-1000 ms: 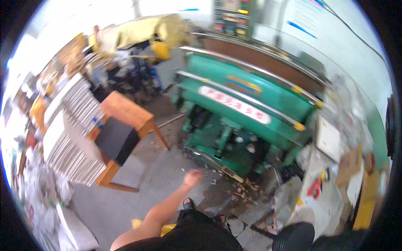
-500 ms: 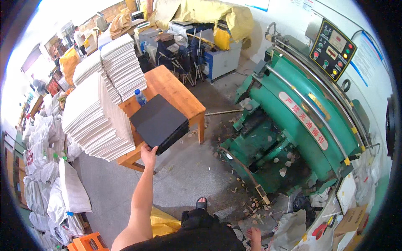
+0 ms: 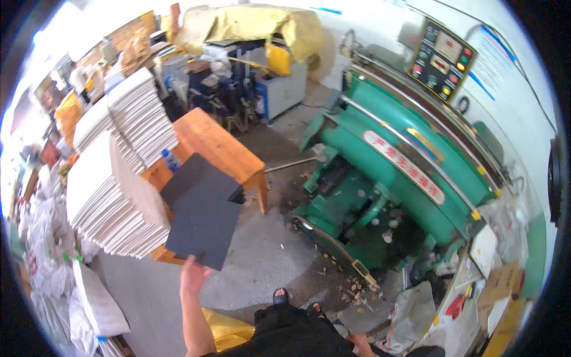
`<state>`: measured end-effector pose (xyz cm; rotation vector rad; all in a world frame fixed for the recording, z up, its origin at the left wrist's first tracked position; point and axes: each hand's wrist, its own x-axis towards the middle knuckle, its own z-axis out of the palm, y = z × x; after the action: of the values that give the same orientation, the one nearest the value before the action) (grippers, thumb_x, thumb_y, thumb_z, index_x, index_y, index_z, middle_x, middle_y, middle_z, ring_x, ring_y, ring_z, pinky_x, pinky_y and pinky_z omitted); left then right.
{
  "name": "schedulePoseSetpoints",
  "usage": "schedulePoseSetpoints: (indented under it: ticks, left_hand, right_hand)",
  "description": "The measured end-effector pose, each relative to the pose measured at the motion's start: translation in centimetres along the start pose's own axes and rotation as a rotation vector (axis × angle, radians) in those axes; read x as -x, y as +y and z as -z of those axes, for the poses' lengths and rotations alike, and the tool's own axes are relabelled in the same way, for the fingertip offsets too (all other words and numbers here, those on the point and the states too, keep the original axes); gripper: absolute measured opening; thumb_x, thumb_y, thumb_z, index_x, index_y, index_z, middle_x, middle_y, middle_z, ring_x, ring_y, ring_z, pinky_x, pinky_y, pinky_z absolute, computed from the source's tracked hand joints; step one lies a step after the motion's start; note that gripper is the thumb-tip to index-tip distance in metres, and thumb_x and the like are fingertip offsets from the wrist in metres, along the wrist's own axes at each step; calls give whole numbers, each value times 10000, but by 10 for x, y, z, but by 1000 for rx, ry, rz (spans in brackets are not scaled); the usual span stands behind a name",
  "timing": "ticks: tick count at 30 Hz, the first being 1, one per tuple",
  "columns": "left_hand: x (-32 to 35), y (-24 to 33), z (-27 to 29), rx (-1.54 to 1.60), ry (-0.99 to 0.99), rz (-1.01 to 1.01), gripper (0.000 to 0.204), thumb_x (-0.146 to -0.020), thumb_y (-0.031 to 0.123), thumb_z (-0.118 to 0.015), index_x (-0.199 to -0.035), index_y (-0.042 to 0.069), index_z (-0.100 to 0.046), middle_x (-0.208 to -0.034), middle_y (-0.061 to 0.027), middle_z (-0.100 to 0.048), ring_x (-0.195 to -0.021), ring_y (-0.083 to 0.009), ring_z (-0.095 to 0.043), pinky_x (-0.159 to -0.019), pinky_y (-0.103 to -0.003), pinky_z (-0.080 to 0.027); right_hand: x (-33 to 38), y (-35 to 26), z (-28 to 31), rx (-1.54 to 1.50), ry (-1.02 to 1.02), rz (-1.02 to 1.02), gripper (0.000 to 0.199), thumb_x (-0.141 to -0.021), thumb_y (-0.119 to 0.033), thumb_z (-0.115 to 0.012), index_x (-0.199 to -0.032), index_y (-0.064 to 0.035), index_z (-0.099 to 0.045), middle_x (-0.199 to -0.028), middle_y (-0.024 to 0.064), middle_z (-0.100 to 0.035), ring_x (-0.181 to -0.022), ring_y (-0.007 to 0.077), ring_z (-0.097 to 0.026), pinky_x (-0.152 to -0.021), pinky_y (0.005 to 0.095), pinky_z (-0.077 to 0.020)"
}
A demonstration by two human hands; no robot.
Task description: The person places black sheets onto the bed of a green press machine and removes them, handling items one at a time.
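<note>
My left hand (image 3: 195,268) pinches the near edge of a black sheet (image 3: 205,232), drawn out over a stack of black sheets (image 3: 190,172). That stack lies on a wooden table (image 3: 217,140). A small bottle with a blue cap (image 3: 171,160) stands between the black stack and tall piles of white sheets (image 3: 116,202). At the lower edge, beside my dark clothing, my right hand (image 3: 359,343) shows only in part; its fingers are blurred.
A green machine (image 3: 380,149) with a control panel (image 3: 441,59) fills the right side. White sacks (image 3: 101,297) lie at the left. Red-handled scissors (image 3: 457,306) and cardboard (image 3: 499,285) are at the lower right. Yellow sheeting (image 3: 250,30) covers equipment behind.
My left hand has pulled a black sheet off the stack toward me; it was at the stack's corner before. The view has shifted, and the table and machine now appear further left.
</note>
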<state>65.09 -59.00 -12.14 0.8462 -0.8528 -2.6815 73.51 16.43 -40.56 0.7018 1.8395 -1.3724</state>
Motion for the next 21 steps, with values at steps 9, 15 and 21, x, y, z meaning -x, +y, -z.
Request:
schedulePoseSetpoints:
  ticks: [9,15,21]
  left_hand:
    - [-41,61,-110,-152,-72,-308,372,-914,145,-588,-1264,65,-490,-1211,-46,-572,-1112,-189,-547,-938,-358,-452]
    - [-42,-10,-194,-288,-220,-298,520,-884,170,-633,-1358,77,-439,-1291,-48,-528,-1182,-207,-494,-1016,-368,-388]
    - [-10,-77,-250,-353,-271,-11,571,-836,78,-655,-1359,72,-425,-1203,-64,-587,-1103,-217,-569,-932,-367,-479]
  right_hand:
    - [119,-274,-42,123,326,338,293,-883,-281,-617,-1001,-13,-635,-836,69,-646,-746,172,-614,-682,307,-487]
    - [193,-465,-2,-459,62,641,358,-963,-281,-568,-1203,-15,-571,-1100,117,-655,-984,239,-655,-829,353,-542]
    - [130,-551,102,-723,352,858,380,-939,-250,-594,-1200,22,-545,-1050,147,-653,-985,261,-653,-840,364,-540]
